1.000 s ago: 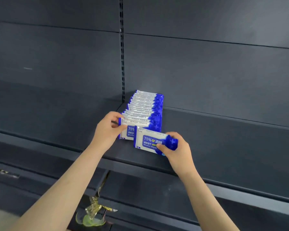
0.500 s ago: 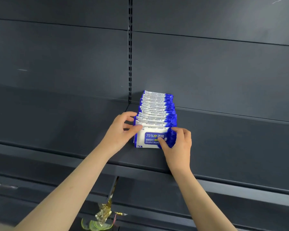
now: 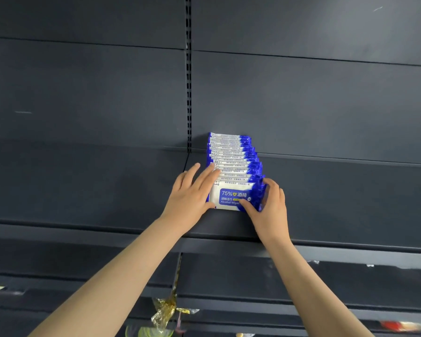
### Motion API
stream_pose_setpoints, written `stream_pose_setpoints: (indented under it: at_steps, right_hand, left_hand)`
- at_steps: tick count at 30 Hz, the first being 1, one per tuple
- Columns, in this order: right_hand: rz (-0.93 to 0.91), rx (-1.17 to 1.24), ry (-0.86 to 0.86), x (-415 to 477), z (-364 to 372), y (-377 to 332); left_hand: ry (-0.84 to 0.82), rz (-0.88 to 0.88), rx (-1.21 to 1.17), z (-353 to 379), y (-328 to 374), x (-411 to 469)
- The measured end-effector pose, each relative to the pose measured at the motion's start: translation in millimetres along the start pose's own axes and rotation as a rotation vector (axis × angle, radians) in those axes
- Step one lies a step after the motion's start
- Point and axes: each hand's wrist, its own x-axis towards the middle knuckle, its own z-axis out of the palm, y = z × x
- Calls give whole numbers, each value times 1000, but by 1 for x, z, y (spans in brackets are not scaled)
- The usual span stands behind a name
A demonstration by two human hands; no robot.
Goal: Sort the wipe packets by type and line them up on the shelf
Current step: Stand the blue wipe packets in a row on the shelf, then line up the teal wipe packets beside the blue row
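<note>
My left hand [image 3: 192, 193] lay flat, fingers spread and released, against the left side of the row of wipe packets [image 3: 233, 161]. My right hand [image 3: 269, 205] cupped the right end of the front packet [image 3: 231, 197], thumb on its blue-and-white face, fingers curled round its blue edge. The row stood upright on the dark shelf [image 3: 338, 198], running from the back panel [image 3: 301, 105] toward the front edge, beside the slotted upright [image 3: 188, 93].
</note>
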Motion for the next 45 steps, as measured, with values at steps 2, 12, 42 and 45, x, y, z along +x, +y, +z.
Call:
stream_pose_setpoints:
  at_steps: [2, 12, 42, 45]
  right_hand:
    - [3, -19, -16, 1, 0, -3]
    - [86, 30, -70, -7, -18, -6]
    - [766, -739, 26, -208, -510, 154]
    - [911, -723, 51, -267, -559, 186]
  left_hand:
    - [17, 13, 39, 1, -3, 1]
    - [-210, -237, -356, -11, 3, 9]
    - [-438, 627, -320, 40, 502, 50]
    - [-502, 705, -351, 56, 579, 28]
